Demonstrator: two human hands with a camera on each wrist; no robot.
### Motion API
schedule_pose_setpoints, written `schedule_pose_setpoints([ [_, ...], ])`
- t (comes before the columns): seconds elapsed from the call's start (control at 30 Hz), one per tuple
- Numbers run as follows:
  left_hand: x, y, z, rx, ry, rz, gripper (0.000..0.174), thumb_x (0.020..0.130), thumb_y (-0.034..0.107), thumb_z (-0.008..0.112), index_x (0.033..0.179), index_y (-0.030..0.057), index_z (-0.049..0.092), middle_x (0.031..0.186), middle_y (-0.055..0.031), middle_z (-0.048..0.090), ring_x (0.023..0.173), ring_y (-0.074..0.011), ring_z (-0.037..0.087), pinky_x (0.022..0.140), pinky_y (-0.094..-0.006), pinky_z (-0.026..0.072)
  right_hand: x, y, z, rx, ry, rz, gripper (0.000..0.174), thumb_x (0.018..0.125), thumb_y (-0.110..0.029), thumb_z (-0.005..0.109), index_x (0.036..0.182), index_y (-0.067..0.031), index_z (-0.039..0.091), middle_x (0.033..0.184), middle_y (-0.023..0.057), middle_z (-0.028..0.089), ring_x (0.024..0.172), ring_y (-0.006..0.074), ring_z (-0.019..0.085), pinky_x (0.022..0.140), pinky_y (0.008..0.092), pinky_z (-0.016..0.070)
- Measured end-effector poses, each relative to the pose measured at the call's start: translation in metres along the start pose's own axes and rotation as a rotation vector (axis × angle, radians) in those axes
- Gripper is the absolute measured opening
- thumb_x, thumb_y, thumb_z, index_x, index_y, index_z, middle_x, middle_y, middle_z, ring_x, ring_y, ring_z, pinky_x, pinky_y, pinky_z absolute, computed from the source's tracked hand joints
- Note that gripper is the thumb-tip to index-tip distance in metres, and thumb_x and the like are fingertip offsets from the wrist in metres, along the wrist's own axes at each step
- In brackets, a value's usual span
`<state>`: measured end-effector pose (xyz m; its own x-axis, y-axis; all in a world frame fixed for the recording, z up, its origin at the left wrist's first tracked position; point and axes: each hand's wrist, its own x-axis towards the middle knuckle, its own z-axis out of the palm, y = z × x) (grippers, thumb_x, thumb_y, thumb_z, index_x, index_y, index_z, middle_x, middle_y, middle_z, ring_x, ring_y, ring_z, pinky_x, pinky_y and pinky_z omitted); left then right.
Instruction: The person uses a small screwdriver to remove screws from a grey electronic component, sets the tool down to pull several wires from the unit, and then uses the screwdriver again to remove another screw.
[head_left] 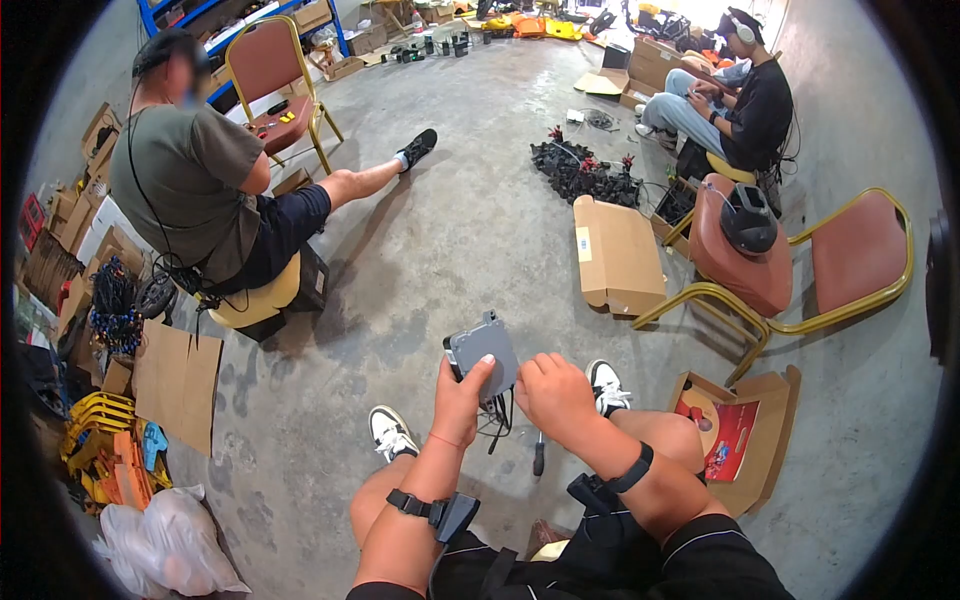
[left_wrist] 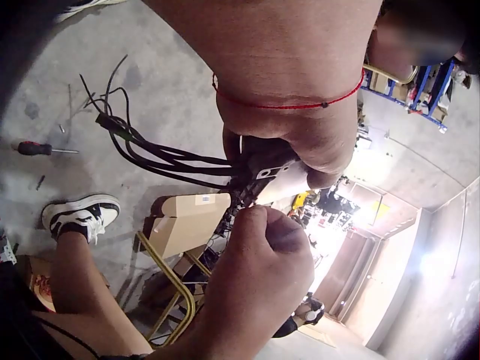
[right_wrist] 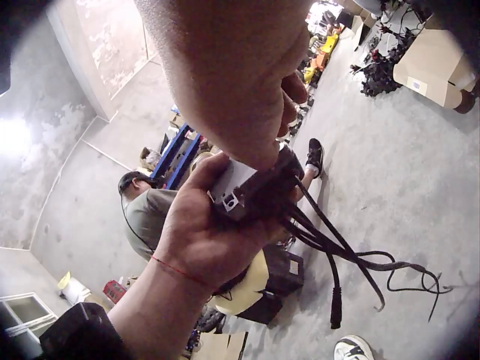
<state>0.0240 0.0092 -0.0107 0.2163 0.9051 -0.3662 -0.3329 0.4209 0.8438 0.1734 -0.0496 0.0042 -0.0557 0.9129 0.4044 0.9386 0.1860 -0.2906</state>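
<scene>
A flat grey box-shaped device (head_left: 484, 352) is gripped in my left hand (head_left: 462, 400), the thumb lying on its face. Several black cables (left_wrist: 172, 159) hang from one side of it, their loose ends dangling in the right wrist view. My right hand (head_left: 557, 398) is at the device's cable side with its fingers curled in; in the left wrist view the right hand (left_wrist: 259, 277) has thumb and forefinger together at the edge. Whatever lies between those fingertips is hidden. In the right wrist view the left hand (right_wrist: 206, 240) holds the device from beneath.
A screwdriver (head_left: 539, 455) lies on the floor between the feet. An open carton (head_left: 745, 440) is at the right, with chairs (head_left: 860, 250) beyond it. One person (head_left: 200, 190) sits at the left, another (head_left: 750, 110) at the far right. Plastic bags (head_left: 175, 545) lie lower left.
</scene>
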Motion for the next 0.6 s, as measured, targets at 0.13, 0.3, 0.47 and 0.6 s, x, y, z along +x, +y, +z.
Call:
schedule_pose_setpoints([
  [0.13,0.0000,0.0004,0.0004,0.003,0.005,-0.004,0.047,0.088,0.017,0.073,0.125,0.0018,0.050,0.112,-0.0085,0.060,0.099,-0.0158,0.061,0.084,-0.0304,0.0520,0.0008,0.0000,-0.0002,0.006,0.016,0.005,0.011,0.075,-0.010,0.070,0.080,-0.0074,0.061,0.077,0.0077,0.059,0.075,0.0274,0.061,0.063,0.0388,0.0513],
  [0.3,0.0002,0.0001,-0.0004,-0.001,0.000,-0.005,0.047,0.088,0.016,0.073,0.125,0.0018,0.050,0.113,-0.0086,0.060,0.099,-0.0161,0.061,0.084,-0.0304,0.0521,0.0008,-0.0004,0.0005,-0.010,0.003,0.006,0.011,0.074,-0.010,0.070,0.080,-0.0068,0.061,0.077,0.0079,0.058,0.075,0.0277,0.061,0.063,0.0384,0.0514],
  [0.47,-0.0005,0.0015,0.0001,-0.006,-0.001,-0.008,0.046,0.088,0.017,0.073,0.125,0.0020,0.050,0.113,-0.0085,0.060,0.100,-0.0159,0.061,0.085,-0.0304,0.0519,0.0008,-0.0011,0.0001,-0.011,0.004,-0.002,0.010,0.075,-0.010,0.067,0.079,-0.0070,0.059,0.077,0.0083,0.058,0.076,0.0273,0.060,0.064,0.0377,0.0514],
  [0.6,0.0004,0.0008,-0.0006,0.000,-0.002,-0.003,0.045,0.088,0.016,0.073,0.124,0.0020,0.051,0.113,-0.0084,0.060,0.100,-0.0157,0.060,0.085,-0.0304,0.0517,0.0015,-0.0010,0.0004,-0.004,0.013,0.003,0.011,0.074,-0.009,0.069,0.079,-0.0065,0.060,0.076,0.0082,0.058,0.074,0.0276,0.060,0.063,0.0383,0.0513],
])
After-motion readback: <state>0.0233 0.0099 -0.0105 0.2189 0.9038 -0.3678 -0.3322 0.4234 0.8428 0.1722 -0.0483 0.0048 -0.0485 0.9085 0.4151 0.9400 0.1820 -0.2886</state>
